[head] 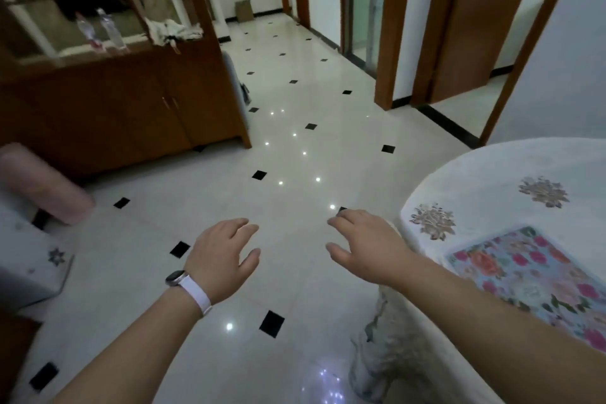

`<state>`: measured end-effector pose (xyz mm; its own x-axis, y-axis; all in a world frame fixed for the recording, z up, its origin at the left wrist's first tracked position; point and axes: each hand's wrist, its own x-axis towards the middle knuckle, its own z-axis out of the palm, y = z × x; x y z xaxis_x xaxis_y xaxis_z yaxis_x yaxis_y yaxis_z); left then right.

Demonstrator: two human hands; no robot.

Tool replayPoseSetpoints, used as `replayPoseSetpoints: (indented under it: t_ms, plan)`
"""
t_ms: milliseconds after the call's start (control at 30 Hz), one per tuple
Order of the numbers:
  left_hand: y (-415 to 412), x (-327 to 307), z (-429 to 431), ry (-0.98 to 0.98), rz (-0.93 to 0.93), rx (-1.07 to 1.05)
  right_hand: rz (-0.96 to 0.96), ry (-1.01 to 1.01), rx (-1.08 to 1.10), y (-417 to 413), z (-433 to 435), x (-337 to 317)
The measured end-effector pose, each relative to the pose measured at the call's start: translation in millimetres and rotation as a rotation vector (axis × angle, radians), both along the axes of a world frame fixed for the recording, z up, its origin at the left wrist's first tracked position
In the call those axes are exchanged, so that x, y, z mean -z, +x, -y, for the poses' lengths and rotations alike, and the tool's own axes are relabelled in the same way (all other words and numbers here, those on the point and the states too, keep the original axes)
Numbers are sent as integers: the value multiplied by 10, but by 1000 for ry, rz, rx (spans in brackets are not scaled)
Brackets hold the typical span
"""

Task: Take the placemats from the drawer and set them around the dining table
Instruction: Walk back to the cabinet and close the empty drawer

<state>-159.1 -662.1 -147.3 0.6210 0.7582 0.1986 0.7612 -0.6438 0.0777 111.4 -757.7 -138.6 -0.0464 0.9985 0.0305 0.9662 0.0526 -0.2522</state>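
Reaching: both bare arms stretch forward over the tiled floor point(203, 213), palms down, with nothing in either hand.
Left hand point(220, 256): fingers spread and slightly curled, empty, held above the floor; a watch point(187, 285) with a white strap sits on the wrist.
Right hand point(367, 246): fingers loose and apart, empty, just beside the near left edge of the table point(492, 180), its forearm crossing in front of the cloth that hangs down.
Placemat point(531, 275): one flowered mat, pink and orange blooms on pale blue, lies flat on the table near its front edge, to the right of the right forearm; its lower right part runs out of view.
Table: round, covered by a white fluffy cloth with two gold flower patterns point(433, 220) farther in from the mat; the cloth hangs down to the floor at the front.
Cabinet point(131, 108): dark wood, doors shut, standing against the left side of the room; two clear bottles point(98, 29) and a crumpled white cloth point(173, 31) rest on its ledge. Whether it has a drawer cannot be told.
Left edge of view: a pink padded seat point(42, 184) and a pale grey cover with a star print point(32, 259), both blurred.
Far side: a hallway with brown door frames point(390, 26) and a small cardboard box point(244, 10) against the far wall.
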Motion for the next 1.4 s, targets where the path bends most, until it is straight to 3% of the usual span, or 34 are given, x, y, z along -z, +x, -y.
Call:
replayPoseSetpoints:
  t_ms: [367, 667, 1133, 1400]
  plan:
    - [-2592, 263, -394, -13, 79, -294, 121, -32, -381, -2454, -1202, 4]
    - [-4339, 406, -222, -38, 114, -582, 168, -50, -648, -4327, -1787, 62]
    - [-5693, 645, 256, -105, 118, -1023, 168, -71, -1026, -6223, -2514, 336]
    - [-6278, 825, -85, -198, 92, -1248, 142, -147, -1206, -7213, -3335, 690]
